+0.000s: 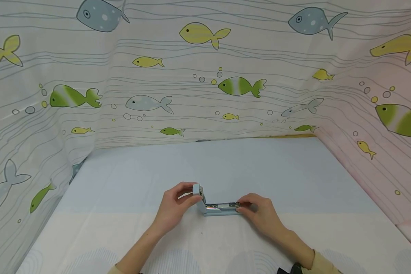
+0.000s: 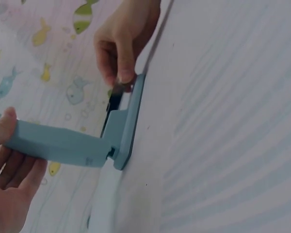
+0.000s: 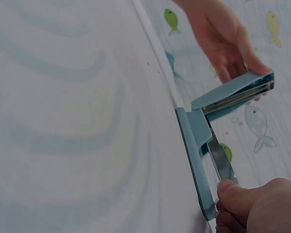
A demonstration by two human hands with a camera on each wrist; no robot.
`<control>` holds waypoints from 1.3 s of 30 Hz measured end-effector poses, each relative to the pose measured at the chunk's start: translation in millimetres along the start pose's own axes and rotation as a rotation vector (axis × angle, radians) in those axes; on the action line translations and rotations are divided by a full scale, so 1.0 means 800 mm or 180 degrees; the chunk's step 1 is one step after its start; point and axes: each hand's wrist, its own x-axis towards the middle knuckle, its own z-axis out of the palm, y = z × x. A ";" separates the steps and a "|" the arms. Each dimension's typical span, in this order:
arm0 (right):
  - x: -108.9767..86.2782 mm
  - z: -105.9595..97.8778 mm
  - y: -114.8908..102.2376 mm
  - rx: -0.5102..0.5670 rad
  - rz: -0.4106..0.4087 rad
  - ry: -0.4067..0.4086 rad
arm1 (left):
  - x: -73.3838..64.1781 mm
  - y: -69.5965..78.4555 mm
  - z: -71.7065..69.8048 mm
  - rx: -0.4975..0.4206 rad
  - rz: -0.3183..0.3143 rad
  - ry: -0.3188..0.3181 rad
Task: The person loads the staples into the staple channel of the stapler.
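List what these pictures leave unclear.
Right wrist: one end of the stapler rail, hidden by the right grip.
Left wrist: part of the left grip, cut off by the left edge.
Head: black object, cut off by bottom edge.
Head: dark speck, too small to identify.

No text, label, brand, number or sign is presenting itself legibly in any of the three views. In the left wrist view, one small mark (image 2: 88, 160) is showing on the raised upper arm (image 2: 53, 143) of the light-blue stapler (image 1: 222, 214), close to the hinge; its characters are appearing too small and too blurred to be read. The stapler is standing on the table (image 1: 140, 171), well apart from the left, right and far edges.
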 end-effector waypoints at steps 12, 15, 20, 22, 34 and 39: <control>0.000 0.001 0.001 0.0029 0.0065 -0.0002 | 0.001 -0.001 0.006 -0.0044 0.0017 0.0060; 0.000 0.001 0.000 0.0015 0.0043 0.0008 | 0.000 -0.001 0.007 -0.0034 0.0024 0.0078; 0.000 0.000 -0.002 0.0003 0.0019 0.0026 | 0.000 -0.001 0.009 -0.0010 0.0088 0.0094; 0.000 0.000 -0.002 0.0000 0.0005 0.0031 | 0.000 -0.001 0.009 0.0007 0.0111 0.0102; 0.000 0.001 -0.002 -0.0019 -0.0002 0.0030 | 0.000 -0.003 0.011 0.0049 0.0139 0.0120; 0.000 0.001 -0.002 0.0006 0.0033 0.0018 | 0.000 -0.003 0.012 0.0097 0.0202 0.0100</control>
